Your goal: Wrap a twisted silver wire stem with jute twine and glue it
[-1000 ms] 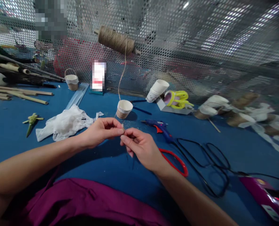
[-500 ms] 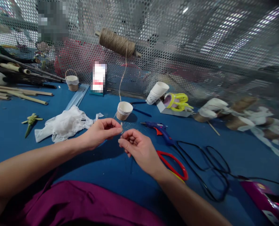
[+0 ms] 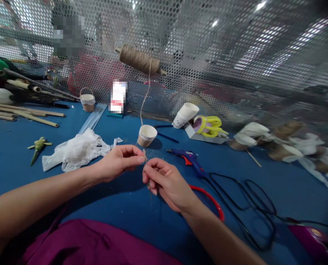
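Note:
My left hand (image 3: 122, 162) pinches a strand of brown twine (image 3: 145, 155) between thumb and fingertips. Just below and to the right, my right hand (image 3: 164, 180) is closed on the same twine, its thin loose end hanging under the fingers. Beyond both hands stands a small paper cup (image 3: 147, 135) wrapped in twine with a white band at its rim. From a spool of twine (image 3: 139, 60) on the mesh wall, a line runs down past the cup's left side towards my left hand. A blue glue gun (image 3: 190, 157) lies right of my hands.
White lace (image 3: 81, 149) is heaped at left, near a green plant-like piece (image 3: 39, 147). A small handled basket (image 3: 87, 102) and a lit phone (image 3: 118, 96) stand behind. Stacked paper cups (image 3: 185, 115), yellow-handled scissors (image 3: 209, 125), a looped black cable (image 3: 236, 206) and red handles (image 3: 210, 198) are on the right.
Both hands stay close together on the twine, with the right hand shifting slightly down along it. The whole view has tilted up a little, so things sit lower in the frame.

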Available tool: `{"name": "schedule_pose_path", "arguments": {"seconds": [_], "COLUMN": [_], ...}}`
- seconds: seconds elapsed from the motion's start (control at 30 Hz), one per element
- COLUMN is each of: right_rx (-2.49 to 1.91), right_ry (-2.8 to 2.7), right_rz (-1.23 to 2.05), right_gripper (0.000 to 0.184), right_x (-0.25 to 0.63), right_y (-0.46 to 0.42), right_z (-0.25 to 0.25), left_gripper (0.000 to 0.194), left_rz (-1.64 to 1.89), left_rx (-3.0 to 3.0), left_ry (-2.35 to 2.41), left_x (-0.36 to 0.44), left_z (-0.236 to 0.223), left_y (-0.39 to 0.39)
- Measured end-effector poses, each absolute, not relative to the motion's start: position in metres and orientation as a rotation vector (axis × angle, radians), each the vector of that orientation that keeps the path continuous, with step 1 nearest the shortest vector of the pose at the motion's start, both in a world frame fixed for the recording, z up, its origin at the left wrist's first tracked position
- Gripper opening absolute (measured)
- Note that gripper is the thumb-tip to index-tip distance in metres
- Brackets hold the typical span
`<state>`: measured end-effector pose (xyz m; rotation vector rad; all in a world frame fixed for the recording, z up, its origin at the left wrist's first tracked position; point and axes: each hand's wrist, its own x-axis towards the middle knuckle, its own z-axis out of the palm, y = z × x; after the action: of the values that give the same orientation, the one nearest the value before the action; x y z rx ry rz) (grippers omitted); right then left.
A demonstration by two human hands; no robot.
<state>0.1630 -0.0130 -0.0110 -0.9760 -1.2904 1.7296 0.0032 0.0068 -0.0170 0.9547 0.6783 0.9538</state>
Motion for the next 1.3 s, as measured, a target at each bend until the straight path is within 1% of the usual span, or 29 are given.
{"name": "schedule_pose_path", "arguments": {"seconds": [0.17,0.23,0.3,0.47,0.53,0.57,0.7,0.83,1.0,1.2,1.23,1.3], "right_rx": [-0.884,-0.892,-0.982,-1.262,-1.286,-1.287,-1.270,-1.160,-1.031,-0.881,-0.888,-0.984], "right_ry": [-1.175,-1.199,-1.314,-1.674,-1.746,-1.769,-1.768,-1.709,-1.555,-1.346,-1.351,-1.428], "right_rz": [1.972,1.988,1.835,1.137,0.996,0.988,1.159,1.332,1.502,1.809,1.818,1.722], "right_gripper": [0.023,0.025,0.023,0.013,0.013,0.013,0.013,0.013,0.014,0.019,0.020,0.020], "right_x": [0.1630,0.1625,0.1616,0.1592,0.1593,0.1597,0.1625,0.1641,0.1636,0.1624,0.1621,0.1614], "right_y": [-0.0138,-0.0142,-0.0148,-0.0176,-0.0184,-0.0185,-0.0166,-0.0146,-0.0162,-0.0159,-0.0156,-0.0154], "right_z": [-0.0105,-0.0110,-0.0114,-0.0116,-0.0109,-0.0103,-0.0067,-0.0066,-0.0111,-0.0090,-0.0084,-0.0079], "left_gripper": [0.026,0.027,0.027,0.024,0.024,0.024,0.024,0.025,0.025,0.027,0.027,0.026], "left_rz": [0.877,0.869,0.903,1.009,1.017,1.018,0.999,0.976,0.961,0.934,0.934,0.957], "left_rx": [0.864,0.857,0.866,0.892,0.906,0.915,0.927,0.904,0.863,0.861,0.867,0.889], "left_ry": [0.599,0.599,0.637,0.751,0.777,0.783,0.770,0.726,0.666,0.631,0.634,0.660], "left_x": [0.0039,0.0042,0.0049,0.0082,0.0090,0.0092,0.0084,0.0072,0.0066,0.0052,0.0051,0.0056], "left_z": [-0.0143,-0.0152,-0.0168,-0.0198,-0.0198,-0.0195,-0.0179,-0.0156,-0.0140,-0.0132,-0.0135,-0.0151], "left_y": [0.0056,0.0056,0.0056,0.0041,0.0033,0.0031,0.0032,0.0030,0.0027,0.0031,0.0033,0.0038]}}
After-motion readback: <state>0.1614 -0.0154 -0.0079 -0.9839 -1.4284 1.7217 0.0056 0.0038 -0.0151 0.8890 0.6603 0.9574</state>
